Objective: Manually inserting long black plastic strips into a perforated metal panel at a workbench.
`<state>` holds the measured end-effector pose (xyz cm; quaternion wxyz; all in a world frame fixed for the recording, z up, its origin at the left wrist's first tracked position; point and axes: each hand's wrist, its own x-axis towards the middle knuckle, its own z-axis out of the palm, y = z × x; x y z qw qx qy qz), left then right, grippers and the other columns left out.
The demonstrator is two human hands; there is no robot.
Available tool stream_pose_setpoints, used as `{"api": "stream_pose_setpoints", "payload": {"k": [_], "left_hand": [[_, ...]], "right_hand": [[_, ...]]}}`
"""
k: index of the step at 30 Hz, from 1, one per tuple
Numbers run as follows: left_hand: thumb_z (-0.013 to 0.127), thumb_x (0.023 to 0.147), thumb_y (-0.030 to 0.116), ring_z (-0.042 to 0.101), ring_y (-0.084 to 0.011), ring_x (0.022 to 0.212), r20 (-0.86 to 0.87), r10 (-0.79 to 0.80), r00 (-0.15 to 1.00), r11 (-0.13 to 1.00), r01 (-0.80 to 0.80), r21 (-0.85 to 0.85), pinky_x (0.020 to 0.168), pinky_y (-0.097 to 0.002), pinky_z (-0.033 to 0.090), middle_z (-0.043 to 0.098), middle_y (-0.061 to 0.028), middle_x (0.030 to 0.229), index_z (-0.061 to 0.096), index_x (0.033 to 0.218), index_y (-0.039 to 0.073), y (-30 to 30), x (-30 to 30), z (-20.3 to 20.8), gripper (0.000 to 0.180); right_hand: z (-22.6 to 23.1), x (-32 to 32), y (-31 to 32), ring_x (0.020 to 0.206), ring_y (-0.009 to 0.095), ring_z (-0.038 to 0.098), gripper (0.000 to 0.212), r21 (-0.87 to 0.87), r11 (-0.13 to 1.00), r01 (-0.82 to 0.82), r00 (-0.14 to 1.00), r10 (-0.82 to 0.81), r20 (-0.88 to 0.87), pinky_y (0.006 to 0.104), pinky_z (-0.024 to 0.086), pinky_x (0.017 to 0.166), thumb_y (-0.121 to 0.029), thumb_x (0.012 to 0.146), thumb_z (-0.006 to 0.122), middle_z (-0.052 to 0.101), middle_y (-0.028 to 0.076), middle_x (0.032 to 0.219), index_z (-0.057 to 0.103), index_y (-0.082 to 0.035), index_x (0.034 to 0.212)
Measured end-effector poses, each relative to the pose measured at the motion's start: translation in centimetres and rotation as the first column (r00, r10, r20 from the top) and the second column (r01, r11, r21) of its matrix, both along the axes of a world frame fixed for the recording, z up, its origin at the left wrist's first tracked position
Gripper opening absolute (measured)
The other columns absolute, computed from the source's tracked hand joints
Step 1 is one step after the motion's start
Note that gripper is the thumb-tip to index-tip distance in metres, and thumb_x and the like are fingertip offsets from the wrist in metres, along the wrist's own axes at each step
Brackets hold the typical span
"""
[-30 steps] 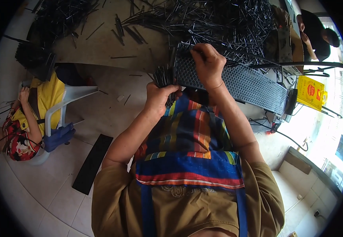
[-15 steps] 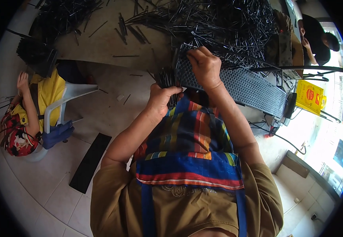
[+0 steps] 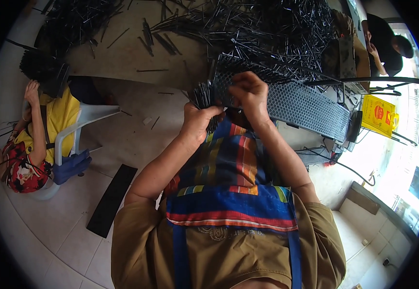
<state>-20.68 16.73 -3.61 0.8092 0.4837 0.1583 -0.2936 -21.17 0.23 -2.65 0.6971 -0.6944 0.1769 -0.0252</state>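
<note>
Head view showed left hand (image 3: 197, 123) clamped around a bundle of black rods (image 3: 203, 96) as ready stock, right hand (image 3: 248, 94) fingers pinched together on the perforated black panel (image 3: 296, 103) over the lap, steadying it.

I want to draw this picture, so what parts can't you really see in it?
- Head view: the near end of the perforated black panel is hidden behind the right hand.
- The lower ends of the thin black rods in the left hand are covered by its fingers.
- The rod heap is cut off by the top rim.
- The yellow bag print is too small and glare-washed.
</note>
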Motion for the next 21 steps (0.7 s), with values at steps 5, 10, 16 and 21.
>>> {"api": "stream_pose_setpoints", "payload": {"k": [5, 10, 16, 21], "left_hand": [[0.067, 0.076, -0.008, 0.068, -0.0209, 0.063, -0.035, -0.013, 0.999, 0.998, 0.015, 0.053, 0.055, -0.0317, 0.054, 0.069, -0.0103, 0.079, 0.067, 0.089, -0.001, 0.4, 0.3, 0.1, 0.015], [0.067, 0.076, -0.007, 0.069, -0.0224, 0.063, -0.078, -0.025, 0.997, 0.999, 0.028, 0.042, 0.056, -0.0321, 0.054, 0.07, -0.0125, 0.078, 0.067, 0.089, -0.003, 0.1, 0.3, 1.1, 0.014], [0.069, 0.075, -0.006, 0.068, -0.0222, 0.062, -0.087, -0.032, 0.996, 0.999, 0.035, 0.03, 0.056, -0.0317, 0.054, 0.07, -0.0136, 0.079, 0.067, 0.088, -0.004, 0.5, 0.4, -0.4, 0.013], [0.071, 0.074, -0.005, 0.068, -0.0214, 0.061, -0.145, -0.059, 0.988, 0.998, 0.063, 0.026, 0.055, -0.0306, 0.053, 0.069, -0.012, 0.076, 0.067, 0.085, -0.003, 0.4, 0.7, 0.4, 0.012]], "right_hand": [[0.5, 1.5, -1.5, 0.059, 0.005, 0.058, 0.018, -0.297, 0.897, 0.327, 0.915, -0.221, 0.339, 0.0199, 0.045, 0.052, 0.005, 0.081, 0.07, 0.066, 0.001, 0.075, 0.063, -0.003, 0.096], [0.3, 2.6, -2.0, 0.064, 0.008, 0.062, 0.015, -0.606, 0.713, 0.353, 0.88, -0.032, 0.474, 0.0222, 0.05, 0.059, 0.002, 0.081, 0.072, 0.067, 0.004, 0.076, 0.064, -0.003, 0.093], [1.0, 3.1, -1.4, 0.064, 0.017, 0.066, 0.014, -0.679, 0.67, 0.3, 0.87, 0.101, 0.483, 0.0269, 0.051, 0.059, 0.002, 0.079, 0.073, 0.067, 0.009, 0.077, 0.066, -0.003, 0.09], [-0.2, 2.8, -1.3, 0.065, 0.026, 0.066, 0.013, -0.753, 0.615, 0.233, 0.854, 0.24, 0.461, 0.0309, 0.05, 0.057, 0.0, 0.078, 0.072, 0.067, 0.01, 0.08, 0.069, -0.004, 0.091]]}}
